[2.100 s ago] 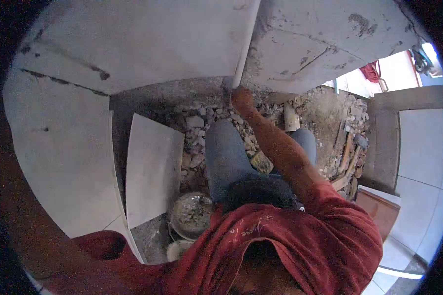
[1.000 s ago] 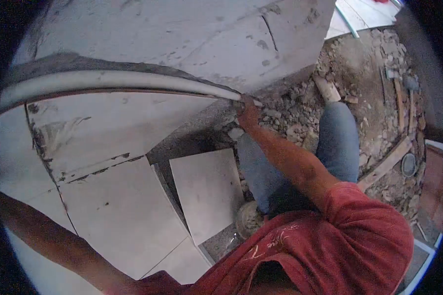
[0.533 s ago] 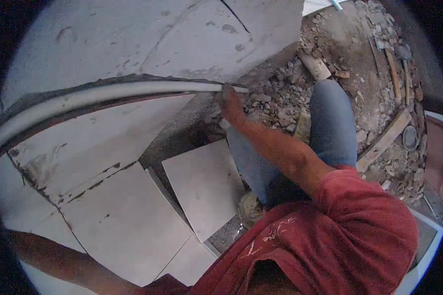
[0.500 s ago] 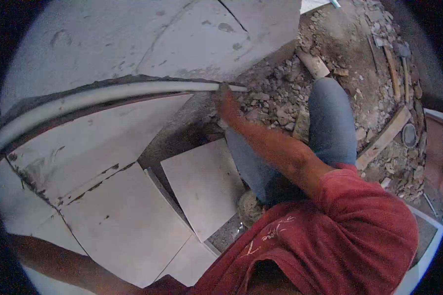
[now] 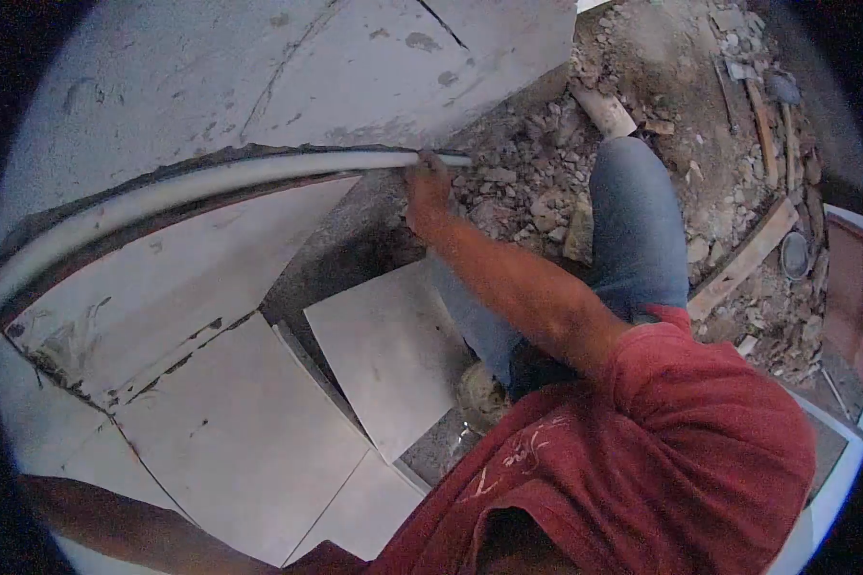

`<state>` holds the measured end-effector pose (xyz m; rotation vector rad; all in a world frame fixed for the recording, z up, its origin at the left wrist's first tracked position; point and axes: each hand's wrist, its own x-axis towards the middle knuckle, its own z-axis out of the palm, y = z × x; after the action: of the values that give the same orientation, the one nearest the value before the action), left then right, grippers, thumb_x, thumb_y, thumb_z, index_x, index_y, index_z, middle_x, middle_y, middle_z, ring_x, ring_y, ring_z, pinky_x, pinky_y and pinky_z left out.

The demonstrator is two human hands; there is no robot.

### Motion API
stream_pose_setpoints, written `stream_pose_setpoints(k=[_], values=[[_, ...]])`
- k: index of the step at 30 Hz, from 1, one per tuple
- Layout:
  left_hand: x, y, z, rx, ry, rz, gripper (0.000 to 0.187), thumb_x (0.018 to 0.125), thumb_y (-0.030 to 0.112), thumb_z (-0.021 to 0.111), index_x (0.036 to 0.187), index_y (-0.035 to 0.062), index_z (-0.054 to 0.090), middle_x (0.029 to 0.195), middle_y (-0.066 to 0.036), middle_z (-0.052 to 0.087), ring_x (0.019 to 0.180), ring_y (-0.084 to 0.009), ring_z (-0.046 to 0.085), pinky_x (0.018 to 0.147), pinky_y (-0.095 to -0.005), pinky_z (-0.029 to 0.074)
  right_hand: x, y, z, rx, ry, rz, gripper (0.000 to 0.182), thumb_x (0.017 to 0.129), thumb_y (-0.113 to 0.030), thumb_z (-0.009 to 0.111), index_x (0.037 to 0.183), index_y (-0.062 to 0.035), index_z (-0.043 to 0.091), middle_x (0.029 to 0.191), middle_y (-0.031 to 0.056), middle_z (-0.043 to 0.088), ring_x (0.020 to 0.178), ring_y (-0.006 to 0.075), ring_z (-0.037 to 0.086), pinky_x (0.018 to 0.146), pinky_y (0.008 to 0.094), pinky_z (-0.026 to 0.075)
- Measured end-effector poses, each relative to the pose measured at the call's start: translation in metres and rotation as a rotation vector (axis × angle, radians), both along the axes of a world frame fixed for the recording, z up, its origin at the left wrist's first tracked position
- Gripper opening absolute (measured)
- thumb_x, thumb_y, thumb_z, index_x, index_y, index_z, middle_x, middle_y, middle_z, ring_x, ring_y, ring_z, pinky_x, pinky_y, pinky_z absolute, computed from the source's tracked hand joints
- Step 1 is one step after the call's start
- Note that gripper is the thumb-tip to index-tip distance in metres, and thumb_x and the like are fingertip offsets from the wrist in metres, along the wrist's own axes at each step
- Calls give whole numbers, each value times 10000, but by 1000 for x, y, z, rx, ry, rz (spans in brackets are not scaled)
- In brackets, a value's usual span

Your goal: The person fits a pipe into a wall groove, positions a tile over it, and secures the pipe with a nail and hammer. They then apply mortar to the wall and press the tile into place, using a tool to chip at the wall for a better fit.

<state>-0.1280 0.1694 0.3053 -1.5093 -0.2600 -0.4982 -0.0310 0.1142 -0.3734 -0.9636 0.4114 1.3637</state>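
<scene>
A long white pipe (image 5: 211, 180) runs in a rough groove along the base of the wall, its far end sticking out past the tiles towards the rubble. My right hand (image 5: 430, 187) is closed round this pipe close to that far end, with the forearm reaching across my bent leg. Only the forearm of my left arm shows, low at the left; the hand itself lies beyond the view's dark edge. Below the pipe are a pale wall tile (image 5: 187, 254) and large floor tiles (image 5: 249, 422). A loose square tile (image 5: 384, 355) lies askew by my knee.
Broken rubble (image 5: 537, 192) covers the ground ahead and to the right. A short pipe piece (image 5: 604, 112) lies beside my knee. Further right are a wooden plank (image 5: 746, 261), a hammer-like tool (image 5: 786, 105) and a round ring-like object (image 5: 795, 256).
The view has shifted slightly. My right hand, blurred before, now shows its fingers round the pipe. The pipe stays along the wall, and the left forearm has dipped a little.
</scene>
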Motion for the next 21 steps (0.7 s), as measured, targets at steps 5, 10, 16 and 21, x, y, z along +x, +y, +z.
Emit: stream_pose_setpoints(k=[5,10,16,21], values=[[-2,7,5,228,283,-28,579,935,449,398,627,-31,498,659,-175,449,680,-313,434,657,-469,343,-5,20,-106,147,316,-110,271,882,-133,505,1111,2,451,979,124,513,910,264,542,797,335,529],[0,7,-10,-62,-257,-107,616,922,508,389,647,-25,528,685,-168,453,719,-312,451,696,-460,359,9,23,-82,215,624,-138,243,915,-94,447,1110,50,426,1009,149,497,903,272,551,774,329,548],[-5,-2,2,15,-58,58,618,947,474,337,651,-30,536,705,-181,461,697,-316,446,676,-467,353,-29,45,-157,505,248,-6,264,971,-146,375,1142,49,425,1000,186,518,852,267,552,697,350,556],[4,0,-9,19,-33,-22,641,949,500,297,680,-32,532,721,-198,470,699,-333,441,678,-464,350,-4,38,-104,203,696,0,297,975,-187,386,1154,48,409,1032,187,492,878,251,544,653,300,556]])
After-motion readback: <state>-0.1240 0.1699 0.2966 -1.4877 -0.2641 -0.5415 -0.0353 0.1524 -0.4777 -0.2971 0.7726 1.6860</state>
